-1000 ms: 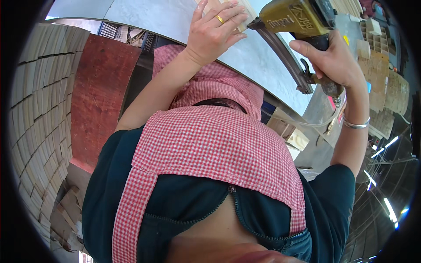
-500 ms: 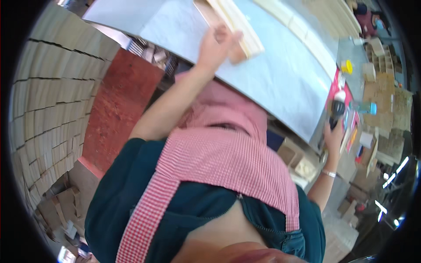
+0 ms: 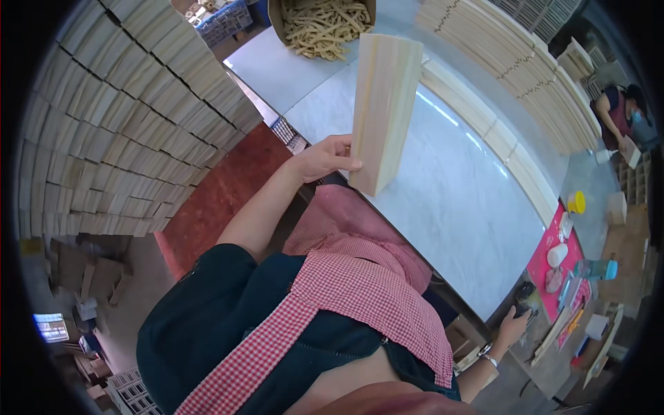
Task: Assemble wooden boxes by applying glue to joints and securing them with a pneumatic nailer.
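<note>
Clock directions are taken from the middle of the head view. The wood piece [image 3: 387,114] is held at one o'clock, over the near side of the white table [image 3: 456,207]. It is kept steeply tilted, with two long pale faces shown; whether its lower end is rested on the table or held just above it cannot be told. It is gripped at its own seven o'clock corner by the left hand [image 3: 325,158], whose thumb and fingers are closed on the edge.

At four o'clock, beyond the table's corner, the nail gun [image 3: 527,299] is gripped by the right hand [image 3: 514,326]. The fingers are curled about its dark handle; the far side of the grip is hidden. A silvery bracelet [image 3: 492,361] is worn on that wrist.

Between three and four o'clock, a pink sheet [image 3: 536,266] is laid beside the table, and near it are set a bottle [image 3: 596,270] and, at three o'clock, a yellow tub [image 3: 576,202]. Toward two o'clock, pale strips [image 3: 491,135] are lined up on the table, with a stack [image 3: 512,66] placed behind them. At twelve o'clock, offcuts [image 3: 328,28] are gathered in a brown bin [image 3: 275,21]. At ten o'clock, boards [image 3: 124,124] are piled high. Between two and three o'clock, a co-worker [image 3: 612,121] is seen.
</note>
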Tool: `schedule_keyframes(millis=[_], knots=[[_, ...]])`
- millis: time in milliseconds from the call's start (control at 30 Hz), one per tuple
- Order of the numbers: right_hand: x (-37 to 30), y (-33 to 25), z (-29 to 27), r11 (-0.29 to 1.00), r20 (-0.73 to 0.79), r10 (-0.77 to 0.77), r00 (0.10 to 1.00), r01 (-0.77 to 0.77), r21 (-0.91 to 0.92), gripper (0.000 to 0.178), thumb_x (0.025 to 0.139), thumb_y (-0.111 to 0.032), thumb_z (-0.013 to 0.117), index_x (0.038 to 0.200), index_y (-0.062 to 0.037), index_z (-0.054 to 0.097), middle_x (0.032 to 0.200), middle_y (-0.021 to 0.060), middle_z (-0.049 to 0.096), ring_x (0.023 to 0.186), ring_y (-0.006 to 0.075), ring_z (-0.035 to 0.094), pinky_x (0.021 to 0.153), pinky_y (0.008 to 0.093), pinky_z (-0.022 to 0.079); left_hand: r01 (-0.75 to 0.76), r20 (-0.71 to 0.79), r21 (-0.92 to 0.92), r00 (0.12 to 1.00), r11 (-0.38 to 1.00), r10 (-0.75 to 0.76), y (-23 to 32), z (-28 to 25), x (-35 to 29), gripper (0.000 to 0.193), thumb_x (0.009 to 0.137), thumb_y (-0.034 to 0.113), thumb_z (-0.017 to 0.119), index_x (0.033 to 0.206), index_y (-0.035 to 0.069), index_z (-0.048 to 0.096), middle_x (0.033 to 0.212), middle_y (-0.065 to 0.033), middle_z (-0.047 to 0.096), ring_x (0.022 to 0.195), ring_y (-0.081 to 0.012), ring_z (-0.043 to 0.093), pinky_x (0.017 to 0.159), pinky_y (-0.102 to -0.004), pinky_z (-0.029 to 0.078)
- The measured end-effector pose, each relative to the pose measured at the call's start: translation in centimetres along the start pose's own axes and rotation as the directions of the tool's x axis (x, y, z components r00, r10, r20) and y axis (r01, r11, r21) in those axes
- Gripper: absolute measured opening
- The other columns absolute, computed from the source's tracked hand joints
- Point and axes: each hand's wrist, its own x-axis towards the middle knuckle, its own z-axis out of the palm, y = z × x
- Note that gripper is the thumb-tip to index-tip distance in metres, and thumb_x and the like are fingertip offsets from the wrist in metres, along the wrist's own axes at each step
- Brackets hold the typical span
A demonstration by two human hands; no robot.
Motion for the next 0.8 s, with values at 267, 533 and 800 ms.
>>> schedule_keyframes(millis=[267,533,800], knots=[[2.5,-5.2,-3.0,0.93,-0.246,-0.229,0.942,0.287,0.229,0.044,0.094,-0.029,0.065,0.123,0.0042,0.064,0.116,0.0244,0.068,0.098,0.041,0.066,0.09,0.0437,0.052,0.073,-0.088,0.954,0.995,0.291,0.036,5.6,-0.8,-0.4,0.032,0.084,-0.008,0.058,0.112,0.001,0.071,0.1,-0.0004,0.073,0.087,-0.0145,0.064,0.08,-0.0294,0.051],[2.6,-14.2,-0.8,0.799,-0.272,-0.245,0.93,0.353,0.486,0.038,0.092,-0.019,0.068,0.124,0.003,0.064,0.117,0.0205,0.068,0.107,0.0357,0.065,0.095,0.0412,0.05,0.049,0.33,0.862,0.701,-0.505,0.632,3.9,-3.1,4.7,0.027,0.083,0.005,0.059,0.107,0.01,0.072,0.104,-0.007,0.072,0.089,-0.0315,0.064,0.09,-0.0392,0.049],[-4.4,-25.3,-1.2,0.368,-0.282,-0.62,0.732,0.589,0.719,0.038,0.09,-0.015,0.067,0.123,0.0024,0.062,0.118,0.0183,0.065,0.11,0.0351,0.059,0.099,0.042,0.046,0.096,0.058,0.962,0.843,-0.256,0.534,-5.4,12.9,2.6,0.052,0.086,0.038,0.068,0.129,0.011,0.061,0.12,-0.0088,0.067,0.104,-0.0288,0.064,0.1,-0.055,0.041]])
